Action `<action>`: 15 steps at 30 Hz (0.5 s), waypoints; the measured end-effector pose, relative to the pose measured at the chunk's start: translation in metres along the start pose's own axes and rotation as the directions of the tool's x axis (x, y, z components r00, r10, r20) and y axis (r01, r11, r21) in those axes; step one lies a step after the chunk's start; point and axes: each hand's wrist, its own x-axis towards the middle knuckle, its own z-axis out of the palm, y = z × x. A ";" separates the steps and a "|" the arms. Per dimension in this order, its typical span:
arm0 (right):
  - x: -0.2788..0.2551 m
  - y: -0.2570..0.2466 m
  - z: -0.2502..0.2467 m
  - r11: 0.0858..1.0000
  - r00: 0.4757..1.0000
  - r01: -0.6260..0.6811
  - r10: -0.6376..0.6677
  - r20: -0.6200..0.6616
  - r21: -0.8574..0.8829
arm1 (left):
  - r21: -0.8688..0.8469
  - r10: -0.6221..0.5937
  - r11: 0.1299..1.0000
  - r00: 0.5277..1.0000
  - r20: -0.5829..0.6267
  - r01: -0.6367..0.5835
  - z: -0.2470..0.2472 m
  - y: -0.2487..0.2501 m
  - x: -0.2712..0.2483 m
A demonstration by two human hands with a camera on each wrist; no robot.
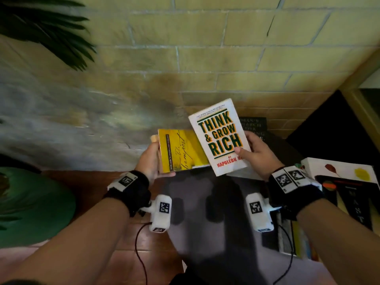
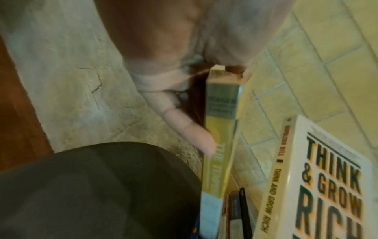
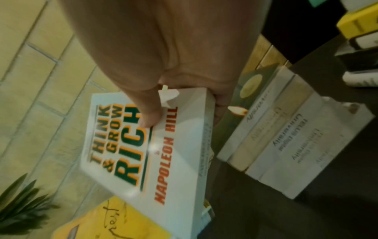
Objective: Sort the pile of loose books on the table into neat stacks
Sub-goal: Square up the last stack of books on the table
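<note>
My right hand (image 1: pixel 254 153) grips a white paperback, "Think & Grow Rich" (image 1: pixel 221 136), thumb on its cover (image 3: pixel 131 145) and fingers behind it. My left hand (image 1: pixel 151 159) holds a yellow paperback, "The Tempest" (image 1: pixel 183 151), by its spine edge (image 2: pixel 219 145), thumb under its lower corner. Both books are lifted above the dark table (image 1: pixel 205 212), and the white one overlaps the yellow one's right side. A row of pale books (image 3: pixel 286 137) lies on the table beside my right hand.
More books lie at the right: a white box-like one (image 1: pixel 337 169), a dark cover (image 1: pixel 349 200), and a dark book (image 1: pixel 253 126) against the brick wall (image 1: pixel 226 58). A stack with a yellow spine (image 3: pixel 355 25) sits further off. Plant leaves (image 1: pixel 51 31) and a green object (image 1: pixel 30 202) stand at the left.
</note>
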 end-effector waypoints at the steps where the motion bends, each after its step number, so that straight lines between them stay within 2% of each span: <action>1: 0.002 -0.002 0.000 1.000 0.999 -0.003 0.003 0.041 -0.004 | 0.001 -0.017 1.000 0.999 0.030 0.017 0.001 0.000 -0.001; 5: 0.005 -0.006 0.005 0.997 0.985 0.018 -0.005 0.171 -0.078 | 0.031 -0.070 0.997 0.989 0.134 0.067 0.006 -0.002 -0.009; 10: 0.004 -0.004 0.012 0.995 0.977 0.039 -0.020 0.213 -0.088 | 0.077 -0.079 0.995 0.951 0.300 0.059 0.013 0.006 -0.018; 13: 0.003 0.001 0.018 0.992 0.981 0.049 -0.026 0.191 -0.116 | 0.213 -0.034 0.976 0.940 0.341 -0.042 0.017 0.010 -0.023; 15: 0.003 0.003 0.021 0.983 0.986 0.068 -0.040 0.160 -0.172 | 0.345 0.014 0.927 0.934 0.357 -0.146 0.018 0.013 -0.021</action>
